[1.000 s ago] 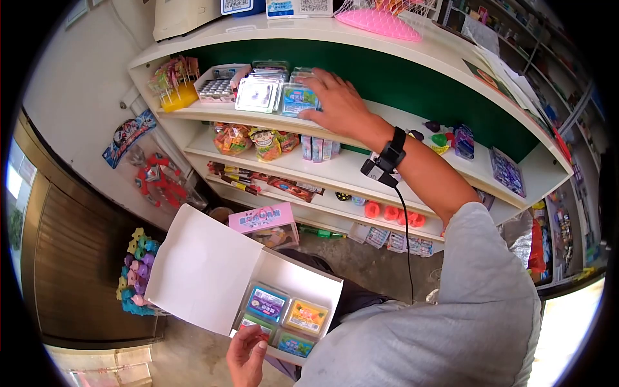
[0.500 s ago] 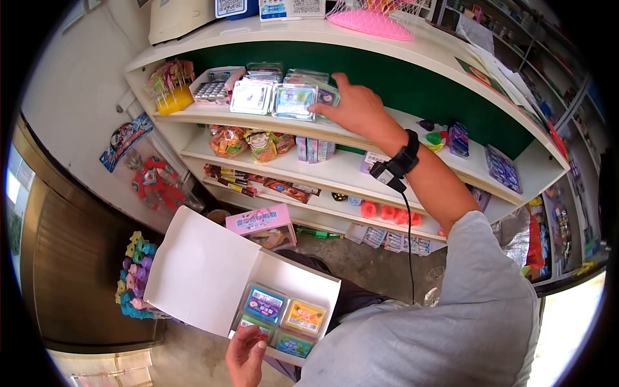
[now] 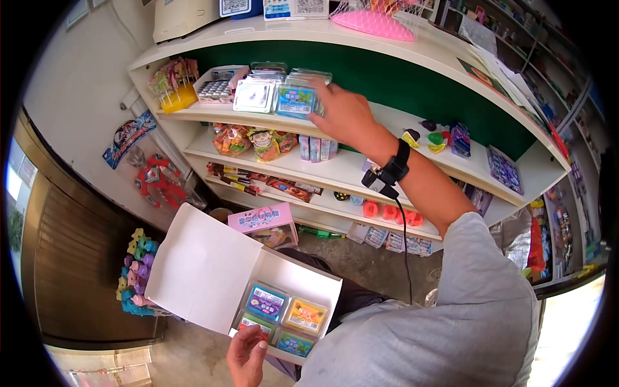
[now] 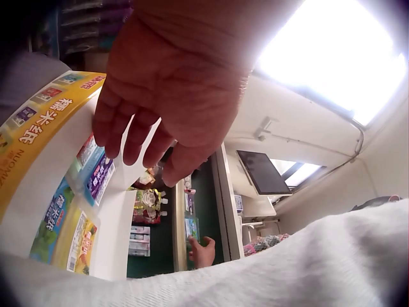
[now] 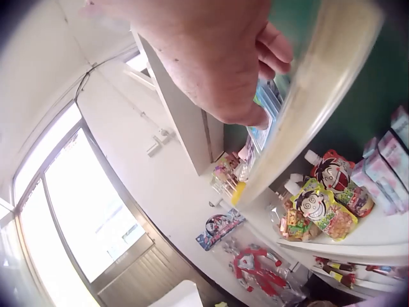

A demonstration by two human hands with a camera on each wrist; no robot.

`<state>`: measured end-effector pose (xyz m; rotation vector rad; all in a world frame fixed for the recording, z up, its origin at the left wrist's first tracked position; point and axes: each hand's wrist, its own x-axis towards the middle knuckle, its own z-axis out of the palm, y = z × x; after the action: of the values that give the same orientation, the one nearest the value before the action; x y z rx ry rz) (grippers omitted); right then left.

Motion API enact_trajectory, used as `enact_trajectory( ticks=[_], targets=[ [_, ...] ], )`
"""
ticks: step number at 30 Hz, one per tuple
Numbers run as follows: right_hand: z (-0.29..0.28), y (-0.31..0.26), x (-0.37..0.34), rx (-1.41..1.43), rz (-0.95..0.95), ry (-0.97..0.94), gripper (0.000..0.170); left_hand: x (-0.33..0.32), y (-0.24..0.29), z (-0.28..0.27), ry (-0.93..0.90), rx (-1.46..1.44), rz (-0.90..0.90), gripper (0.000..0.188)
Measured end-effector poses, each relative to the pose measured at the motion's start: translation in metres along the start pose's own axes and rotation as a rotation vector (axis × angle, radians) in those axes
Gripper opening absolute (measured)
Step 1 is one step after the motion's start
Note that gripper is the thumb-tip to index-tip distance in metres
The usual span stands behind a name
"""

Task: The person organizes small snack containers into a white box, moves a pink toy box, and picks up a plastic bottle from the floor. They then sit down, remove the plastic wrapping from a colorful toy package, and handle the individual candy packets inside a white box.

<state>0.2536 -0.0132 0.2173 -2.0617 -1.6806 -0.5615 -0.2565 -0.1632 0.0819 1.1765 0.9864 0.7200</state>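
On the top inner shelf, my right hand reaches a row of clear plastic packs, its thumb at the right edge of the front blue-green pack. Its fingers stretch over the pack tops and are blurred. The right wrist view shows the thumb against a blue pack. My left hand rests at the near edge of an open white box, fingers loosely bent in the left wrist view. Inside the box lie a purple-labelled pack, a yellow pack, a blue-green pack and a green pack partly hidden by the fingers.
Left of the front pack stand a white-labelled stack, a carton of small items and lollipops in a yellow stand. Lower shelves hold candy pouches and snack bars. A pink box stands beyond the open lid.
My right hand tilted the front packs apart, baring a purple-labelled one behind, and now the blue-green pack stands in front with that one covered. The left hand has stayed at the box.
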Motion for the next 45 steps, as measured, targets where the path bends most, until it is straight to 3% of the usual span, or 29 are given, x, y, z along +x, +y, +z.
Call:
enact_trajectory(
  ticks=[3,5,9,12,15,19,22,25,26,28,29,34,35,39,42,45],
  targets=[
    [0.014,0.0,-0.009,0.021,-0.262,0.03,0.033,0.001,-0.002,-0.001,-0.004,-0.01,0.005,0.035],
    [0.023,0.001,-0.01,-0.019,-0.269,0.003,0.026,0.001,-0.001,-0.001,-0.003,-0.003,0.011,0.035],
    [0.019,-0.005,-0.009,-0.029,-0.19,-0.077,0.025,-0.001,-0.002,-0.002,0.002,0.008,0.01,0.034],
    [0.016,-0.01,-0.013,0.002,-0.212,0.039,0.027,-0.004,0.0,0.0,0.014,-0.02,-0.014,0.035],
    [0.017,-0.013,-0.015,0.0,-0.236,0.1,0.025,-0.005,-0.002,-0.001,0.022,0.027,0.075,0.035],
    [0.011,-0.04,-0.04,0.255,-0.354,0.241,0.018,-0.001,-0.011,-0.02,0.272,0.079,0.075,0.031],
    [0.021,-0.073,-0.091,0.503,-0.317,-0.089,0.021,0.008,-0.023,-0.036,0.535,0.108,0.151,0.023],
    [0.043,-0.091,-0.143,0.602,-0.228,-0.565,0.038,0.014,-0.046,-0.053,0.645,0.113,0.15,0.032],
    [0.049,-0.095,-0.162,0.63,-0.205,-0.629,0.045,0.014,-0.051,-0.052,0.682,0.13,0.136,0.037],
    [0.067,-0.102,-0.199,0.677,-0.162,-0.747,0.06,0.014,-0.058,-0.047,0.666,0.113,0.058,0.055],
    [0.076,-0.104,-0.211,0.685,-0.073,-0.888,0.077,0.013,-0.06,-0.042,0.614,0.095,0.032,0.058],
    [0.07,-0.113,-0.237,0.822,-0.029,-0.996,0.073,0.012,-0.073,-0.029,0.367,0.042,-0.173,0.06],
    [0.072,-0.113,-0.241,0.829,-0.04,-0.984,0.07,0.012,-0.074,-0.028,0.398,0.04,-0.186,0.057],
    [0.069,-0.111,-0.241,0.8,-0.02,-1.085,0.066,0.018,-0.071,-0.028,0.454,0.015,-0.092,0.053],
    [0.064,-0.105,-0.237,0.94,0.071,-1.209,0.065,0.019,-0.08,-0.038,0.441,0.001,-0.034,0.05],
    [0.083,-0.099,-0.263,1.228,0.179,-1.179,0.07,0.021,-0.095,-0.046,0.408,-0.132,-0.037,0.046]
  ],
)
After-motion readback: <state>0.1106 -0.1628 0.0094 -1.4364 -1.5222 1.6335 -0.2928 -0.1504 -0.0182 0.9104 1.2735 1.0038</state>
